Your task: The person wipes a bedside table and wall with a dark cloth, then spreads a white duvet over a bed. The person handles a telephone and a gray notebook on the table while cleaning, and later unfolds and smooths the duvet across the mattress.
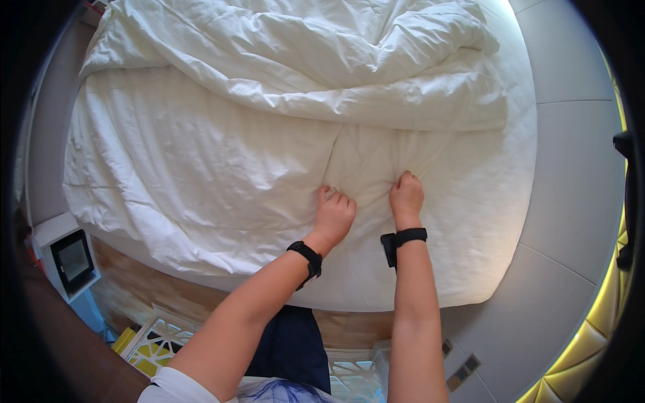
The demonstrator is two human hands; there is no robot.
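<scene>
White bedding lies over a bed in front of me. My left hand (335, 214) is closed on a pinch of the white duvet (201, 166), near the duvet's right part. A little to its right, my right hand (407, 195) grips white fabric too, and creases run from both hands towards a thick folded roll of the duvet (363, 108). Whether the right hand holds the duvet or the sheet under it, I cannot tell. The white fitted sheet (473, 242) shows at the right and along the near edge. Each wrist wears a black band.
A grey panelled headboard (564, 176) with yellow padded trim runs along the right. At the lower left stands a white bedside cabinet (58, 229). Wooden floor (151, 269) and a white lattice panel (156, 337) lie near me. Wall sockets (464, 372) sit at the lower right.
</scene>
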